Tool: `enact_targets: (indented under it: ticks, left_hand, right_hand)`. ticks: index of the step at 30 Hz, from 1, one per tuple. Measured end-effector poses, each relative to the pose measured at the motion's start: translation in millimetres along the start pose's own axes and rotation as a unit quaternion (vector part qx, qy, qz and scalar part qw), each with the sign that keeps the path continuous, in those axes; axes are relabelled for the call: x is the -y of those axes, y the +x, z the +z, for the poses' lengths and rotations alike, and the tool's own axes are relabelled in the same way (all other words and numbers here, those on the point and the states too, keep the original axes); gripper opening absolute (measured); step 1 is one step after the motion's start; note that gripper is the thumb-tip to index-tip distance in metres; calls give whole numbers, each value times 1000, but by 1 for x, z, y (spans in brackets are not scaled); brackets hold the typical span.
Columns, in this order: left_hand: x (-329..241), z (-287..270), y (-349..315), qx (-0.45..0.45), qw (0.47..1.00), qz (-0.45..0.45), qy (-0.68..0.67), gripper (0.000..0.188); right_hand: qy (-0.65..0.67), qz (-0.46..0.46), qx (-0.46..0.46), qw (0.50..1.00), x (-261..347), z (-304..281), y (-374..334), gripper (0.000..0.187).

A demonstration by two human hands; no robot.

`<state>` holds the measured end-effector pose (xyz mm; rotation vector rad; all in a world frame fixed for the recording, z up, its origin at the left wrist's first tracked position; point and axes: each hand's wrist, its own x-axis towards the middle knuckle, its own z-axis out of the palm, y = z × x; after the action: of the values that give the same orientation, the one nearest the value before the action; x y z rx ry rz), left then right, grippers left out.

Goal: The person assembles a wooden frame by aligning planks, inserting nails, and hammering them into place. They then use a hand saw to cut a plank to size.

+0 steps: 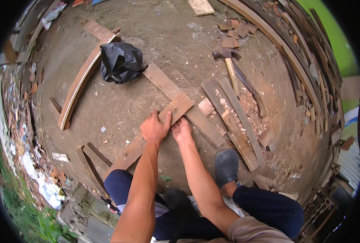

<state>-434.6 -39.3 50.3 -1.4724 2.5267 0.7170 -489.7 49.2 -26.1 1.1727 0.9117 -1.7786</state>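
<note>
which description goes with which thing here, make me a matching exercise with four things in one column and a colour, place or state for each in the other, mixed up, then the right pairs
Column one
1. plastic bag
2. hammer
3. left hand
4. right shoe

Column two
A. grey, with a rounded toe
B. on the upper board of a crossed pair
C. black and crumpled
D. dark-headed and wooden-handled

Right pairs: 1-C, 2-D, 3-B, 4-A
</note>
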Motion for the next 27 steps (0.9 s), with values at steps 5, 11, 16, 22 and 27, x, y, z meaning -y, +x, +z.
enact_targets:
  ticks: [5,11,16,22,27]
  left_hand:
    - [0,-4,1,12,1000,-10,17,61]
    - [-5,-6,1,16,999,-14,35,62]
    - [-6,-5,0,14,999,-15,24,62]
    - [-9,-11,0,48,998,-27,25,62]
    - [-6,-11,1,48,998,-25,28,63]
  right_hand:
    - [-9,22,-31,999,2,10,1,34]
    - [60,43,19,997,4,20,7,31]
    - [82,72,26,994,9,20,2,34]
    - [90,81,43,992,11,16,-2,32]
    - [87,53,37,994,5,17,-6,37]
